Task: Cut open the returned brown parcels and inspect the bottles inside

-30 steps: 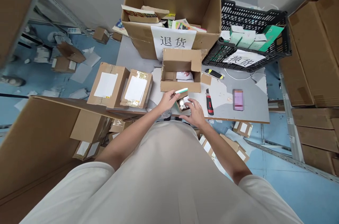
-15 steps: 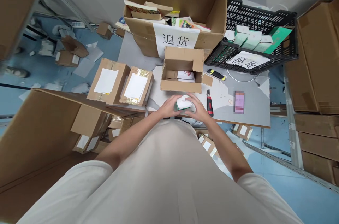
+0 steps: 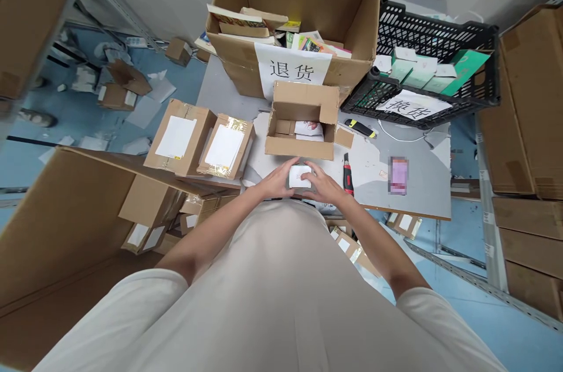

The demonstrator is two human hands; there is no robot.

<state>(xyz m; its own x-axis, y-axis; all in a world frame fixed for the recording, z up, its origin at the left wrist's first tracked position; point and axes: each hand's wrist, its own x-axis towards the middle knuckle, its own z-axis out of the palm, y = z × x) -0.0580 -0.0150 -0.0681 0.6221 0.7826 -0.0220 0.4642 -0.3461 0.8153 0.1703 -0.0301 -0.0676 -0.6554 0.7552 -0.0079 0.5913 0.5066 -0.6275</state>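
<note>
Between my two hands, close to my body at the table's front edge, is a small white box [image 3: 299, 176] with faint dark print on its upper face. My left hand [image 3: 278, 179] grips its left side. Curled around the right side is my right hand [image 3: 323, 183], its fingertips over the box's edge. Just beyond them stands an open cardboard box [image 3: 299, 149] with white, red-printed items [image 3: 309, 129] inside. A red and black utility knife [image 3: 348, 175] lies to the right of my right hand.
Two taped cartons [image 3: 225, 146] with blank labels stand at left. Behind are a large carton [image 3: 240, 70] of books and a black crate [image 3: 365, 103] holding green-and-white boxes. A yellow and black cutter [image 3: 360, 128] and a pixelated pink item [image 3: 398, 175] lie at right.
The small box has turned in my hands: its green side no longer shows and its white face now points up. Both hands have shifted slightly with it.
</note>
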